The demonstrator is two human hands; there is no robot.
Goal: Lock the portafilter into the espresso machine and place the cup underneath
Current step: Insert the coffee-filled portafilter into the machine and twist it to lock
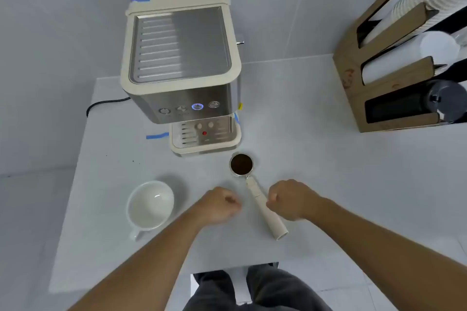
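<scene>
Portafilter [255, 189] lies flat on the pale tabletop [328, 184], just in front of the espresso machine [180, 68], off the machine's front right corner. Basket end points toward the machine and is filled with dark coffee grounds; cream handle runs back toward the person, angled right. Nothing locked in under the machine's head; drip tray [205, 138] bare.

Cup [149, 206], white and empty, sits upright in front of the machine and to its left, well apart from the portafilter, handle toward the person.

Left hand [218, 206] hovers in front of the machine, between cup and portafilter handle, fingers curled into a loose fist, holding nothing. Right hand [290, 201] is likewise loosely clenched, just right of the handle; whether it touches the handle cannot be told.

One button on the machine's front panel glows blue. Cardboard cup holder [384, 78] with stacked paper cups stands far right of the machine.
</scene>
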